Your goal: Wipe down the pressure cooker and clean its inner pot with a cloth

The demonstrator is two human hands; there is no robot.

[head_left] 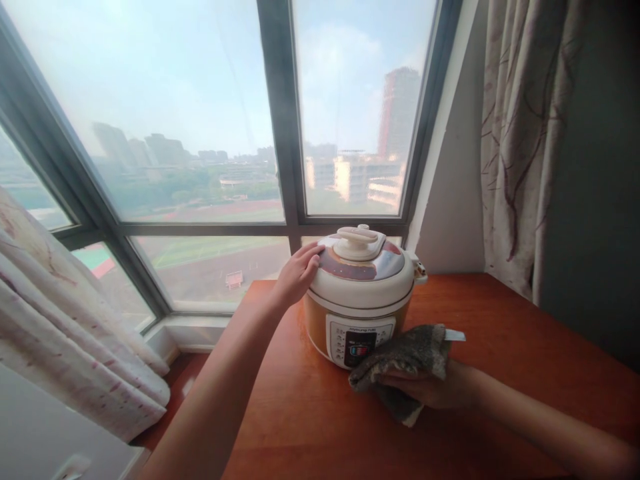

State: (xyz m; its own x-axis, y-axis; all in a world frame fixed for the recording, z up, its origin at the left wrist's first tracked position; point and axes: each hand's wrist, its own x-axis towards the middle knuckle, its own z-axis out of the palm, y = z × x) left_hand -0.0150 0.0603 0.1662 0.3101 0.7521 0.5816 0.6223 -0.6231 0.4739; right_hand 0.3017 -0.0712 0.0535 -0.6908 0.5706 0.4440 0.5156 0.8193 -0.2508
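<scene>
An electric pressure cooker [320, 320], white and gold with a shiny lid and a front control panel, stands upright on a reddish-brown wooden table [500, 340]. My left hand [300, 270] lies on the left edge of its lid, fingers stretched out and holding nothing. In my right hand [445, 387] is a dark grey cloth [415, 353] with a white tag, gripped at the cooker's lower right front. The cloth covers the right part of the panel. Some fingers of the right hand are hidden under the cloth.
Large windows [200, 230] with grey frames rise behind the table. Patterned curtains hang on both sides, the left curtain [75, 333] near the floor and the right curtain [520, 133] by the wall. The table's left edge runs beside my left forearm.
</scene>
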